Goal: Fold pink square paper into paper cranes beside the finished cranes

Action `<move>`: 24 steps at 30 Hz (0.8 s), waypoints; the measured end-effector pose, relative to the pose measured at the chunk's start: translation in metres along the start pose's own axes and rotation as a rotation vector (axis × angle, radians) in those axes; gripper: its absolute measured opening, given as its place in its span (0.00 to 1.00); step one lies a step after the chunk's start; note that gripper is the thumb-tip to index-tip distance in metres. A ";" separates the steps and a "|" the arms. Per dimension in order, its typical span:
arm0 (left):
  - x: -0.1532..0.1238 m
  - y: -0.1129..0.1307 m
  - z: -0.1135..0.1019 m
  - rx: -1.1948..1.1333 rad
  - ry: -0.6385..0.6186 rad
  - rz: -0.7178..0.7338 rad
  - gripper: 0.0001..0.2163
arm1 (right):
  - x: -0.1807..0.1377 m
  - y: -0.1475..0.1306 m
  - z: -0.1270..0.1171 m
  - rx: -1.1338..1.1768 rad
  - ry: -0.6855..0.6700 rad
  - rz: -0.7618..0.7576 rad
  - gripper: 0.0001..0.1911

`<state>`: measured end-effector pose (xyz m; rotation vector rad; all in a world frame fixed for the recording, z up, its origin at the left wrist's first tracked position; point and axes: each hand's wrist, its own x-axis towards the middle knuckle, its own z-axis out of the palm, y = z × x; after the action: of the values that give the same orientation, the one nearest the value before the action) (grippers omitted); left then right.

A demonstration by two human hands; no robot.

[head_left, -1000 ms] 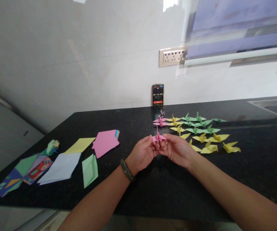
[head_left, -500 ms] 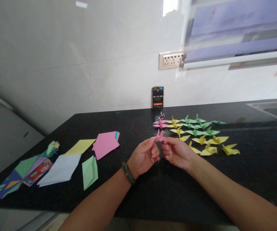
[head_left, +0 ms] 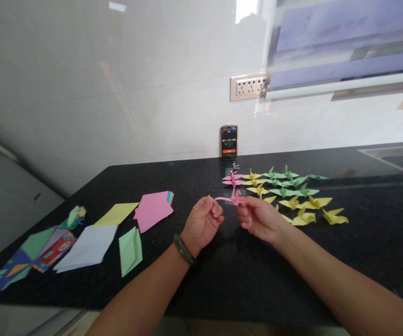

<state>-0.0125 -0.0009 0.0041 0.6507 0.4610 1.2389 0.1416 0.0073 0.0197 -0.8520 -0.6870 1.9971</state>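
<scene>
Above the black countertop (head_left: 257, 275) I hold a small pink paper crane (head_left: 232, 199) between both hands. My left hand (head_left: 203, 221) pinches one wing tip, with a dark bracelet on its wrist. The other side of the crane is pinched by my right hand (head_left: 257, 217). The wings are spread apart between the two pinches. Just behind lie two pink cranes (head_left: 232, 179), several yellow cranes (head_left: 302, 210) and several green cranes (head_left: 288, 184) in rows.
A phone (head_left: 229, 141) showing a timer leans on the wall behind the cranes. Left of my hands lie a pink paper stack (head_left: 153, 209), yellow (head_left: 116, 213), white (head_left: 88, 246) and green (head_left: 130, 248) sheets, and patterned papers (head_left: 29, 254). A socket plate (head_left: 248, 87) is on the wall.
My hands have drawn apart, pulling the pink crane's wings out sideways. The left hand has shifted left and the crane now sits stretched between the two pinches.
</scene>
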 end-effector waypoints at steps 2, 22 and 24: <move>0.002 0.001 -0.001 0.025 0.056 0.005 0.14 | 0.001 0.001 0.000 -0.090 0.031 -0.151 0.10; 0.002 -0.011 -0.003 0.357 0.018 -0.194 0.07 | 0.000 0.008 -0.004 -0.157 -0.146 -0.060 0.14; 0.003 -0.011 -0.004 0.321 0.002 -0.198 0.06 | 0.000 0.007 -0.005 -0.084 -0.217 -0.028 0.12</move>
<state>-0.0064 0.0003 -0.0060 0.8529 0.7176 0.9867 0.1413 0.0046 0.0113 -0.6756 -0.9064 2.0655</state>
